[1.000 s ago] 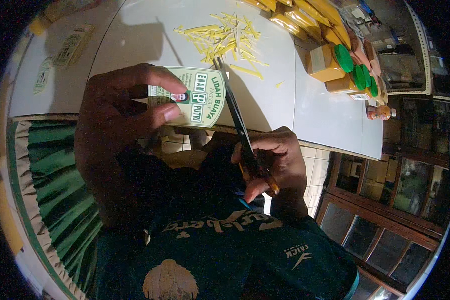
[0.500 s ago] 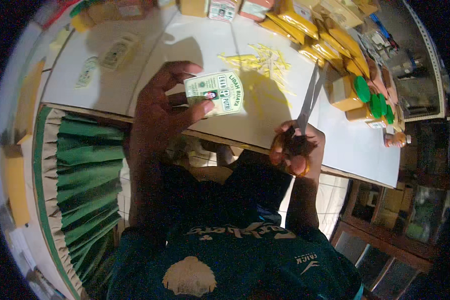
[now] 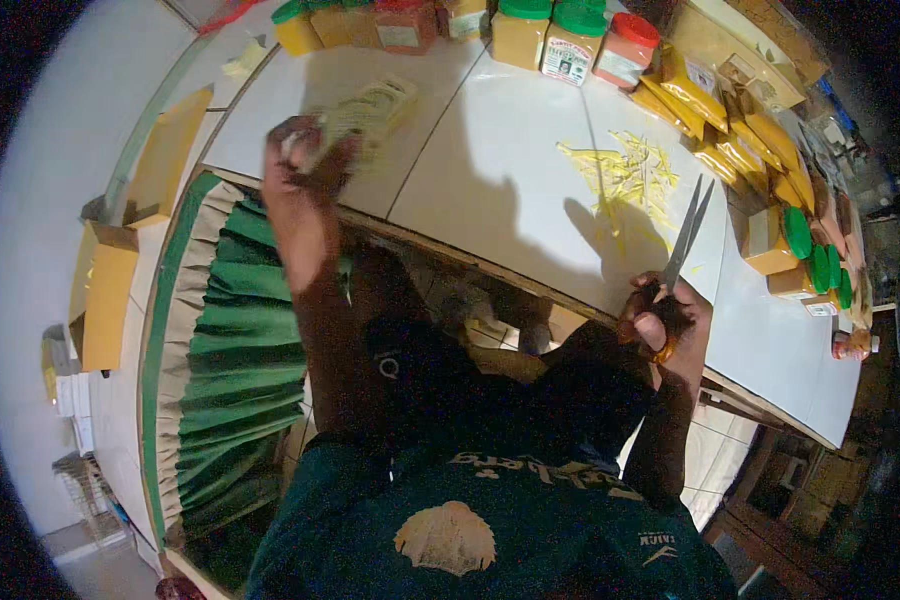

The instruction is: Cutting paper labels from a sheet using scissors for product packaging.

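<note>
My left hand [image 3: 308, 165] is over the left part of the white tiled table, smeared by motion. Right by its fingers are pale green printed labels [image 3: 380, 105], also blurred; whether the hand grips one is unclear. In my right hand [image 3: 667, 318], at the table's front edge, is a pair of scissors [image 3: 688, 240] with orange handles. Its blades stand slightly apart and point away from me. Beyond them lies a loose heap of thin yellow and white paper trimmings [image 3: 630, 175].
Jars with green and red lids [image 3: 575, 45] line the table's far side. Filled yellow packets [image 3: 695, 90] are piled at the back right, with green-lidded jars [image 3: 775, 240] on their sides nearer. A pleated green curtain [image 3: 235, 350] hangs at the left.
My left hand has swung left from mid-table, where it held a single cut label, to the labels lying there. The view has turned left; my right hand keeps the scissors.
</note>
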The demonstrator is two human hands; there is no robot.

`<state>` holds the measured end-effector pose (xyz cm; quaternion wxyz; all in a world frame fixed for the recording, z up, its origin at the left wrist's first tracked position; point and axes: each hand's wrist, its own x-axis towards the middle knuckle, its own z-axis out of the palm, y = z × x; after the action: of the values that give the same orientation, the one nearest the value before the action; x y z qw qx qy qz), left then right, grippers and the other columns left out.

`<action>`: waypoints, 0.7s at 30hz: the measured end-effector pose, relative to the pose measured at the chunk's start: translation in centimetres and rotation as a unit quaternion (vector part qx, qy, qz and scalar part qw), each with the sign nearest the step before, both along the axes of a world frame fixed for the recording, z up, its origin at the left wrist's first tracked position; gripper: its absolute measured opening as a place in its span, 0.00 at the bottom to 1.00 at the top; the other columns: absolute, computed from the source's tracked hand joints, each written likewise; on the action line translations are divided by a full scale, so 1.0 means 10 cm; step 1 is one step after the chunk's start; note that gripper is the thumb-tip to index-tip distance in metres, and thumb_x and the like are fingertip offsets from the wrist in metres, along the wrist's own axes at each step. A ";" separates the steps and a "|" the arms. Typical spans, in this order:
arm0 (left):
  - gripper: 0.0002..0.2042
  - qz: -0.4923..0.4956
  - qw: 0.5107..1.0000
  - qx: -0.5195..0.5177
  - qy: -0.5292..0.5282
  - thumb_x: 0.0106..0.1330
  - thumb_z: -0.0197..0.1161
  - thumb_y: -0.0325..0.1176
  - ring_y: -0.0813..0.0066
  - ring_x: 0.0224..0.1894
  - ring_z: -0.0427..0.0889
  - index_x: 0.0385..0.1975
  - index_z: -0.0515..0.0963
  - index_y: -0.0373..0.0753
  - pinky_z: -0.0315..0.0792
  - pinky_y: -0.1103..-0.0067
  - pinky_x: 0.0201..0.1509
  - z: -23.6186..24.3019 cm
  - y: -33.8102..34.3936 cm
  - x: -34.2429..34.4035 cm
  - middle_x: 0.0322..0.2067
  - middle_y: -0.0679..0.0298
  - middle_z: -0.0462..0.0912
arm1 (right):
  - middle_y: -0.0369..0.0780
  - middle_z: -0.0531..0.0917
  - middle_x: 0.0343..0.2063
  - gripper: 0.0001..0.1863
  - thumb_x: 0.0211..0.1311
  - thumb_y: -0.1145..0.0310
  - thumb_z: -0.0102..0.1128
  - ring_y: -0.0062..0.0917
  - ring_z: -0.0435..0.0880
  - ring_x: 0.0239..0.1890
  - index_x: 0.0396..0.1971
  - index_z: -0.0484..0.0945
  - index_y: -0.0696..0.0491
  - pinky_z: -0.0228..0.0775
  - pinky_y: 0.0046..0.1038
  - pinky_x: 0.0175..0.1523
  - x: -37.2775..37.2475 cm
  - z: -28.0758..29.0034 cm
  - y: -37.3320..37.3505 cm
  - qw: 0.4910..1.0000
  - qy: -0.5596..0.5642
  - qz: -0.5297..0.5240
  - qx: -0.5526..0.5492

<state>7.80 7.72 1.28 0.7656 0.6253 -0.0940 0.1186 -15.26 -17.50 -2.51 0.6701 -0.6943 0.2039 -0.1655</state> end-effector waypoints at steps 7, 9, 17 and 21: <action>0.10 0.077 0.938 0.312 -0.129 0.53 0.65 0.26 0.80 0.30 0.72 0.35 0.75 0.36 0.68 0.84 0.35 -0.10 0.90 1.09 0.32 0.69 0.76 | 0.32 0.75 0.23 0.25 0.38 0.56 0.74 0.16 0.72 0.27 0.33 0.76 0.59 0.62 0.18 0.34 0.02 0.14 0.04 0.999 -0.014 0.034 -0.023; 0.11 0.049 0.901 0.391 -0.182 0.53 0.66 0.27 0.77 0.32 0.74 0.36 0.75 0.36 0.69 0.82 0.38 -0.38 1.08 1.30 0.33 0.68 0.76 | 0.32 0.75 0.23 0.23 0.39 0.60 0.73 0.16 0.72 0.27 0.33 0.77 0.58 0.62 0.18 0.34 0.03 0.19 0.11 1.000 -0.003 0.027 0.000; 0.21 -0.130 0.929 0.341 -0.057 0.50 0.69 0.32 0.73 0.35 0.78 0.45 0.74 0.37 0.72 0.79 0.41 -0.44 0.89 1.63 0.33 0.62 0.79 | 0.32 0.76 0.23 0.18 0.40 0.68 0.73 0.15 0.72 0.27 0.32 0.76 0.58 0.62 0.19 0.34 0.00 0.12 0.05 0.999 0.001 0.043 -0.003; 0.27 -0.229 0.811 0.539 0.003 0.47 0.69 0.32 0.75 0.35 0.78 0.51 0.72 0.43 0.72 0.79 0.41 -0.26 0.87 1.85 0.33 0.63 0.79 | 0.34 0.77 0.22 0.18 0.41 0.69 0.72 0.17 0.74 0.26 0.32 0.76 0.61 0.64 0.19 0.32 0.03 0.26 0.14 0.998 -0.028 0.036 0.039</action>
<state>26.30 16.39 -1.27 0.3112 0.8984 -0.2808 -0.1313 -14.93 -16.15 0.13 0.7078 -0.6693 0.1666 -0.1524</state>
